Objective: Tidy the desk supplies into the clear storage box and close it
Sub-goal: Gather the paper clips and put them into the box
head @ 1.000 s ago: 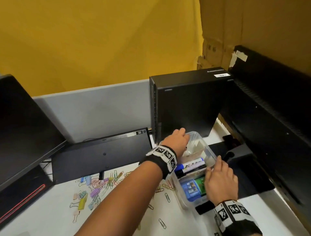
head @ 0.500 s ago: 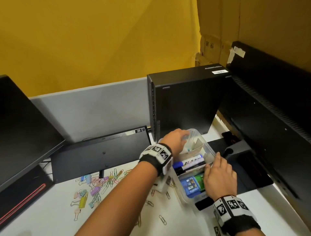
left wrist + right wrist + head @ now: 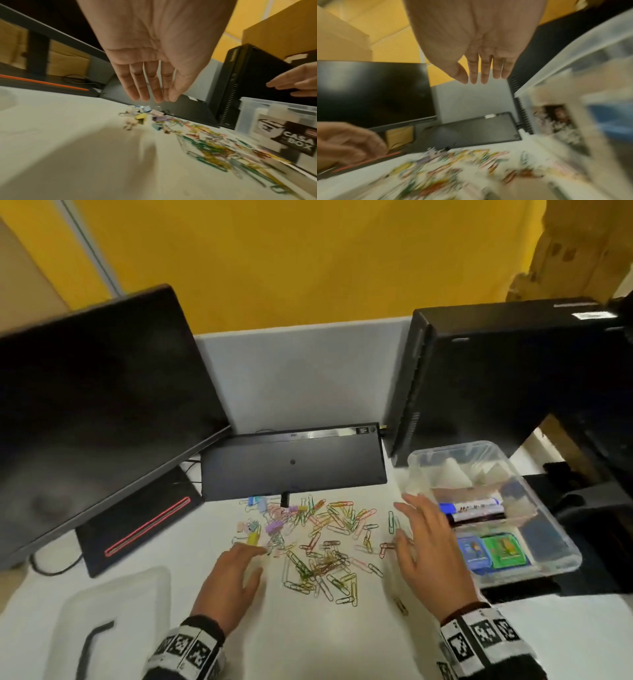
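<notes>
The clear storage box (image 3: 561,556) stands open at the right, holding markers (image 3: 476,506), blue and green card packs (image 3: 493,551) and white paper pieces. Several coloured paper clips (image 3: 325,546) and small binder clips (image 3: 255,522) lie scattered on the white desk. My left hand (image 3: 239,570) hovers with straight fingers at the pile's left edge and holds nothing. My right hand (image 3: 421,539) is spread flat at the pile's right edge, beside the box, also empty. The left wrist view shows my left hand (image 3: 149,86) above the clips (image 3: 214,148) and the box (image 3: 248,116). The right wrist view is blurred; my right hand (image 3: 481,73) is open.
The box's lid (image 3: 113,611) with a black handle lies at the lower left. A black monitor (image 3: 96,405) stands at the left and a black keyboard (image 3: 291,467) leans behind the clips. A black computer tower (image 3: 496,378) stands behind the box, beside a black stand (image 3: 582,508).
Both hands have left the box and moved left and nearer to me, over the clips. The head view has swung left and downward.
</notes>
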`<state>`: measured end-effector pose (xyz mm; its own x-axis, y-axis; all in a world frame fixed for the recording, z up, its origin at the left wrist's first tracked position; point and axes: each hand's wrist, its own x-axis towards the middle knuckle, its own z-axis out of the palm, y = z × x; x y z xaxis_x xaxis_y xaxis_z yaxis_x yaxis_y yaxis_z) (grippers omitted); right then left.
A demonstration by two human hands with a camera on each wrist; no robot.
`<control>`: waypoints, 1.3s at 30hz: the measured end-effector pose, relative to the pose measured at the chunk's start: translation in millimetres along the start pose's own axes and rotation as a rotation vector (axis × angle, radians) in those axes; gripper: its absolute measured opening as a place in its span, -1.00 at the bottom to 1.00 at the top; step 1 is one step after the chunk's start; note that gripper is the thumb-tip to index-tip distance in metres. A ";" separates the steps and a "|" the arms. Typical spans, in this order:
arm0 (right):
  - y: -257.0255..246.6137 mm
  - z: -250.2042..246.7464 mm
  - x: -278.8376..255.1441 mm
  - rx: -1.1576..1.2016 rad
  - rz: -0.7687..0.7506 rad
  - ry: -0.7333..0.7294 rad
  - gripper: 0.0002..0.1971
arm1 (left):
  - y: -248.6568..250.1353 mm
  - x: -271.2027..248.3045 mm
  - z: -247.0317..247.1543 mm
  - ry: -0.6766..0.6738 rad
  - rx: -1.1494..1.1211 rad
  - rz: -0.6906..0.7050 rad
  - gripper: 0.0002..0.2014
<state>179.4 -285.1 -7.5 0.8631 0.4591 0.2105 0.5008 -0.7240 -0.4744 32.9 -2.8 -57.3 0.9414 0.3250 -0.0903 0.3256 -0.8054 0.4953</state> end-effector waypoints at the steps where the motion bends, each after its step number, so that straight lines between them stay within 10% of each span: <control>1: -11.7 14.1 -2.0 0.026 -0.050 -0.049 -0.61 | -12.1 -3.7 -1.8 0.005 0.017 -0.040 -0.71; 11: -98.4 149.4 27.7 -0.069 -0.421 -0.494 -0.76 | -39.8 44.6 -4.8 -0.124 0.150 -0.004 -0.56; 19: -102.3 183.6 28.1 -0.150 -0.340 -0.481 -0.70 | -53.4 57.5 5.8 -0.160 0.211 0.015 -0.59; 31: -93.3 165.9 22.1 -0.037 -0.371 -0.453 -0.73 | -69.9 36.3 -15.4 0.080 -0.390 -0.180 -0.70; 39: -98.8 149.5 45.6 0.715 0.429 -0.218 -0.73 | -71.6 16.6 -3.4 -0.124 -0.284 -0.350 -0.76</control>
<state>159.5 -115.7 -78.8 0.8997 0.3618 -0.2440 -0.0902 -0.3929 -0.9152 24.9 61.9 -91.4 0.7885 0.4772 -0.3880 0.6044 -0.4846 0.6323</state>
